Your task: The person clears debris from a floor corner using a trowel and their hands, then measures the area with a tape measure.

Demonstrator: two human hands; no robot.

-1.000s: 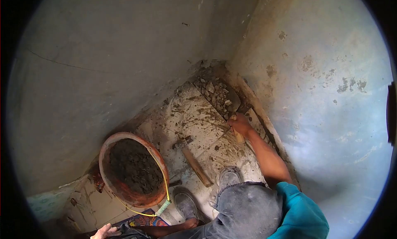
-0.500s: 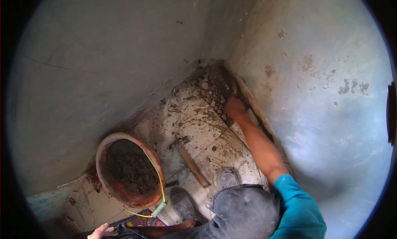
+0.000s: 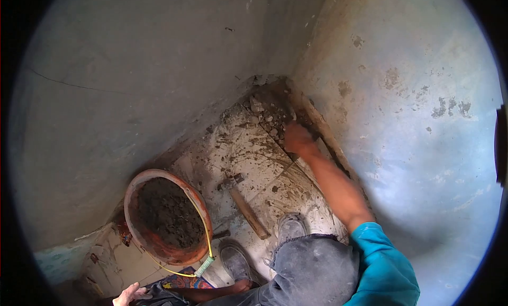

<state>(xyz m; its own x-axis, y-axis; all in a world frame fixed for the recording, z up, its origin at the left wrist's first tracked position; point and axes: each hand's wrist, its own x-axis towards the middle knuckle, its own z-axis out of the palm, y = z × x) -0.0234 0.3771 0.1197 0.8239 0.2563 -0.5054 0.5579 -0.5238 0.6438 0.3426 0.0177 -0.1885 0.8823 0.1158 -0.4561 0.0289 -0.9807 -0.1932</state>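
In the far corner, my right hand (image 3: 299, 138) is closed around what looks like a trowel (image 3: 292, 113), its blade blurred and hard to make out against the dirt. Broken rubble (image 3: 270, 125) and dark soil lie just beside that hand, in a gap where floor tile is gone. At the bottom left, my left hand (image 3: 128, 295) rests by my leg, partly cut off, with fingers loosely apart and nothing in them. A hammer (image 3: 247, 213) with a wooden handle lies on the dirt-smeared tiles (image 3: 246, 147) between my feet and the corner.
An orange-brown bucket (image 3: 131, 213) with a yellow handle and green grip holds dark rubble on the left. Beneath its near side is a patterned cloth (image 3: 180, 280). Grey wall (image 3: 132, 83) and pale blue wall (image 3: 434, 163) meet at the corner. My shoes (image 3: 235, 261) are close to the hammer.
My right hand has shifted slightly left with the tool, and pieces of rubble have moved toward the left wall. My left hand stays about where it was.
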